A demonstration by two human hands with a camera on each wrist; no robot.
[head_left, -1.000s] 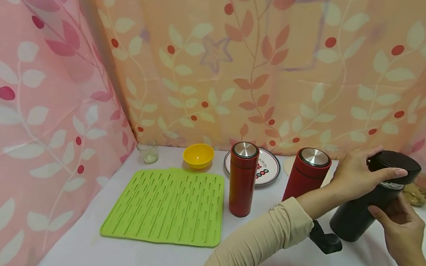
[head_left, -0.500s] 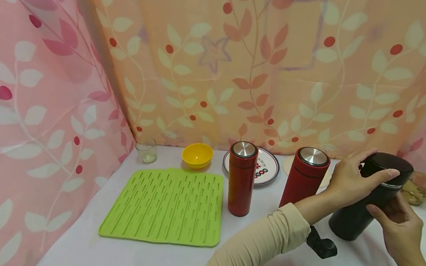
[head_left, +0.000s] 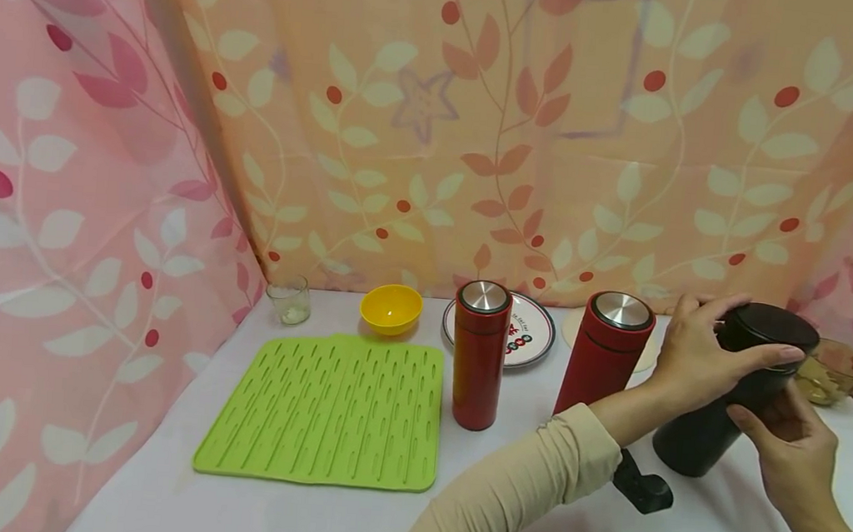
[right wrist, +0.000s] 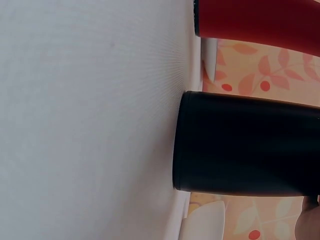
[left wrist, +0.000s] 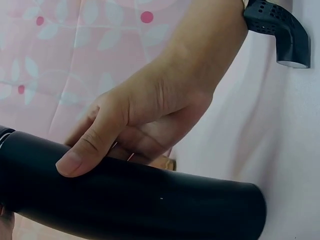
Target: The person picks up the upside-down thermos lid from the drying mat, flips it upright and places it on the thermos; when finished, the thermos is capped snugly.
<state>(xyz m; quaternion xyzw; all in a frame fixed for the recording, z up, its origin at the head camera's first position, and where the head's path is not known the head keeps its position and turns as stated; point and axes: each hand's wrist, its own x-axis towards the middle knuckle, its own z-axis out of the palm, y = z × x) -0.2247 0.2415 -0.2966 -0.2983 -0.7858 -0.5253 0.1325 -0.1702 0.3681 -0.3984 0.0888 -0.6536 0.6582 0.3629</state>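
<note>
A black thermos flask (head_left: 707, 430) stands on the white table at the right, tilted a little in the head view. My left hand (head_left: 698, 354) grips its wide black lid (head_left: 771, 326) from the left, with the thumb across the near side. Lower down, my right hand (head_left: 795, 449) holds the flask body from the right; its thumb shows along the flask in the left wrist view, where the right hand (left wrist: 135, 115) is seen close. The far fingers of both hands are hidden behind the flask. In the right wrist view the flask (right wrist: 245, 145) stands on the table.
Two red thermos flasks, one upright (head_left: 477, 362) and one beside my left forearm (head_left: 603, 355), stand left of the black one. Behind are a printed plate (head_left: 533, 349), a yellow bowl (head_left: 390, 309), a small glass (head_left: 288, 301) and an amber bowl (head_left: 835, 373). A green mat (head_left: 325, 412) lies left.
The black lid, with my left hand on it, has shifted slightly left and lower on the flask; less of the silver ring beneath it shows. My right hand keeps its hold.
</note>
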